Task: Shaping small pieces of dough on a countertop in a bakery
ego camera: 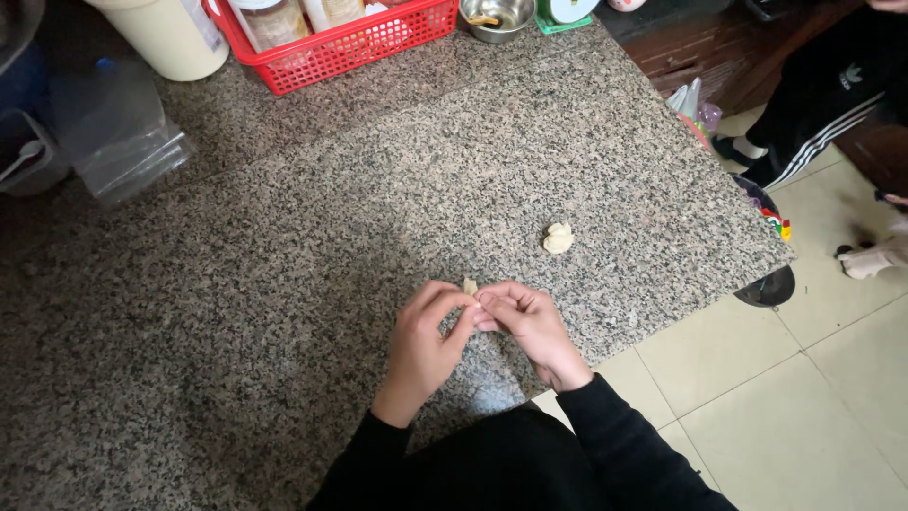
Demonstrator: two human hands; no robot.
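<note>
Dough, a small pale soft piece, is pinched between the fingers of the left hand and the right hand, just above the speckled granite bench; only its tip is seen, pointing up and away from the person, and its long axis cannot be told. A second pale, crumpled lump lies on the bench, well apart to the right. A red plastic basket of open mesh stands at the far edge.

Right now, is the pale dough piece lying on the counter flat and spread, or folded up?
Folded. The dough piece shows bunched creases and a lumpy rounded shape on the granite counter, not a flat sheet.
</note>
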